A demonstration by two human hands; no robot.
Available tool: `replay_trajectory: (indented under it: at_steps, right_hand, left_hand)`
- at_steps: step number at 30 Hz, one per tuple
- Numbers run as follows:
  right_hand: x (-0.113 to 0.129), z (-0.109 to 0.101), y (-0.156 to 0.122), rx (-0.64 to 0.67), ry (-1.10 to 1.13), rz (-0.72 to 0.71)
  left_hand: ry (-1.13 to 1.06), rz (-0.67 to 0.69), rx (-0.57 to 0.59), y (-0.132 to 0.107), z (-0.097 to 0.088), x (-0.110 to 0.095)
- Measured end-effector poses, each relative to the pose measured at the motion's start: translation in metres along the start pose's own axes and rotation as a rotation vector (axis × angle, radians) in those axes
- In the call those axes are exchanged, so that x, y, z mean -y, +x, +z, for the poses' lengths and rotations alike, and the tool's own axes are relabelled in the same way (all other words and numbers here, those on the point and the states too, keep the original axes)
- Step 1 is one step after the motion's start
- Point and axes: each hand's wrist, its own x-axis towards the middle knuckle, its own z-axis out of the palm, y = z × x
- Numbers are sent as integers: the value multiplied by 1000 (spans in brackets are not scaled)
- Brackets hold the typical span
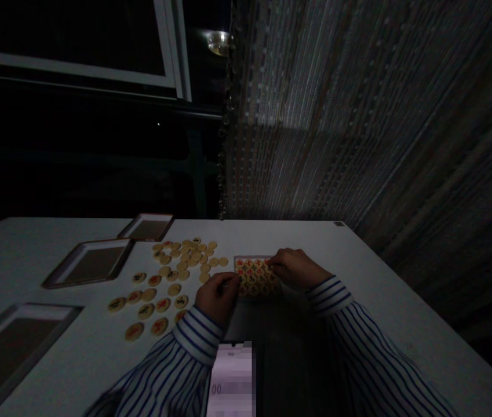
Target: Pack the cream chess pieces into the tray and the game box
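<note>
A small shallow box [254, 256] holds rows of round Chinese chess pieces [252, 278], with red characters on the far rows and dark ones nearer me. My left hand [217, 298] is closed, its curled fingertips at the box's left edge; what they grip, if anything, is hidden. Over the box's far right corner, my right hand [300, 268] has its fingers pinched together at a red-marked piece, which they partly cover. Left of the box, many loose Chinese chess pieces [182, 266] lie scattered, some plain side up, others showing red or dark characters.
Three shallow frame-like trays [76, 281] stand along the left of the white table [306, 234]. A lit phone [230, 379] lies near me, between my forearms. Behind the table hang a string curtain [298, 116] and a white-framed window [171, 52]. The room is dim.
</note>
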Motion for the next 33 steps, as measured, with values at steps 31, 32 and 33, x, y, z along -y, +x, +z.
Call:
replay_trajectory:
  at_steps: [31, 32, 33]
  right_hand:
    - [-1, 0, 0, 4, -3, -6]
    - [-1, 0, 0, 2, -3, -1]
    - [-1, 0, 0, 0, 0, 4]
  left_hand:
    - [-22, -22, 6, -1, -1, -2]
    - [-26, -22, 4, -1, 0, -1]
    - [-26, -21, 1, -1, 0, -1]
